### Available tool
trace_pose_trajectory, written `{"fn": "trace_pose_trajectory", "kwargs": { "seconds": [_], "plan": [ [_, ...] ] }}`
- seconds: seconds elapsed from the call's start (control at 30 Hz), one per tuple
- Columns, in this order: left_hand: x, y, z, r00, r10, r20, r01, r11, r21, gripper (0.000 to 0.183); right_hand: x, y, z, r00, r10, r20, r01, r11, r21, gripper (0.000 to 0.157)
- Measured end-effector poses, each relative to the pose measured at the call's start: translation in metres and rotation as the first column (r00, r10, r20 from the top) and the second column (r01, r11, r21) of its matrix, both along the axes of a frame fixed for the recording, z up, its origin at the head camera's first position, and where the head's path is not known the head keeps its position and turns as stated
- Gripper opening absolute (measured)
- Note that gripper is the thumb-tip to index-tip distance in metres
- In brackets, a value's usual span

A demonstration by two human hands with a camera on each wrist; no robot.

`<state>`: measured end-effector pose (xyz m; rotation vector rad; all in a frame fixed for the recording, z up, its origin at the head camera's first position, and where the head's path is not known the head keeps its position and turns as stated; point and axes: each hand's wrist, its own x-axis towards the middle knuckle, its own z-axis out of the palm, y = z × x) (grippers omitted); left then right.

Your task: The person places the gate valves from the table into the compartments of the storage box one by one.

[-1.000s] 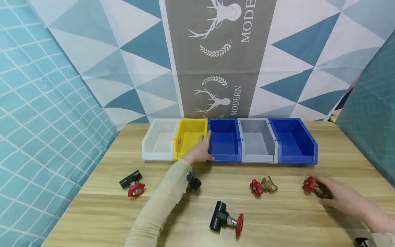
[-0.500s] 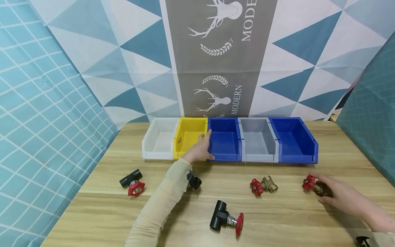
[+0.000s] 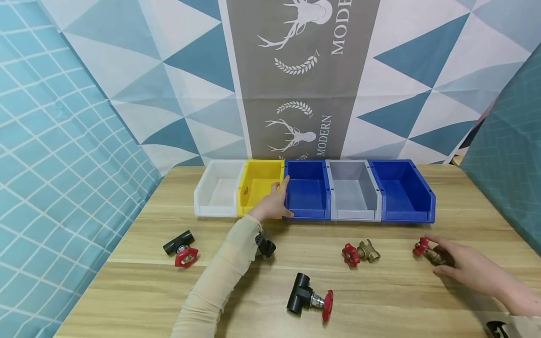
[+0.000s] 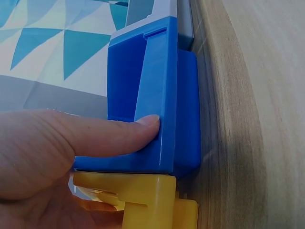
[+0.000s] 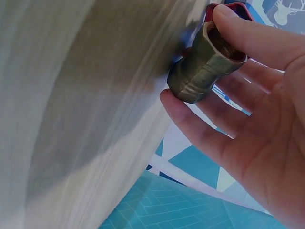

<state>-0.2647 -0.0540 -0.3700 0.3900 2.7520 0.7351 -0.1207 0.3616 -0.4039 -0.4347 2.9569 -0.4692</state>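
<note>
My left hand (image 3: pixel 270 206) reaches to the row of storage bins and grips the adjoining walls of the yellow bin (image 3: pixel 245 210) and the middle blue bin (image 3: pixel 308 213). In the left wrist view its thumb (image 4: pixel 143 131) lies inside the blue bin near the front lip, with fingers partly hidden by the yellow bin (image 4: pixel 152 191). At the right, my right hand (image 3: pixel 469 265) pinches a brass valve (image 5: pixel 200 67) with a red handwheel (image 3: pixel 420 246). Its thumb is on the upper end of the brass body, one open end of which faces the wrist camera.
A second brass valve (image 3: pixel 367 251) lies left of the right hand. Black tee valves with red handwheels lie at the left (image 3: pixel 179 241) and front middle (image 3: pixel 301 293). A white bin (image 3: pixel 215 211), grey bin (image 3: pixel 355 215) and another blue bin (image 3: pixel 407 217) complete the row.
The right hand has shifted slightly left, and the brass valve in it has tilted a little. My left hand stays at the bins; the other valves lie where they were.
</note>
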Motion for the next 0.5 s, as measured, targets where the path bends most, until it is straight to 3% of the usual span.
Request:
{"fn": "trace_pose_trajectory", "kwargs": {
  "seconds": [0.3, 0.5],
  "plan": [
    [-0.0007, -0.0001, -0.0002, 1.0, -0.005, 0.006, 0.005, 1.0, 0.008, 0.107, 0.0009, -0.0053, 0.0034, 1.0, 0.022, -0.021, -0.022, 1.0, -0.011, 0.073],
    [-0.0007, -0.0002, -0.0003, 1.0, -0.007, 0.005, 0.007, 1.0, 0.008, 0.107, -0.0011, -0.0081, 0.0063, 0.985, 0.089, -0.15, -0.09, 0.996, 0.0, 0.075]
  ]
}}
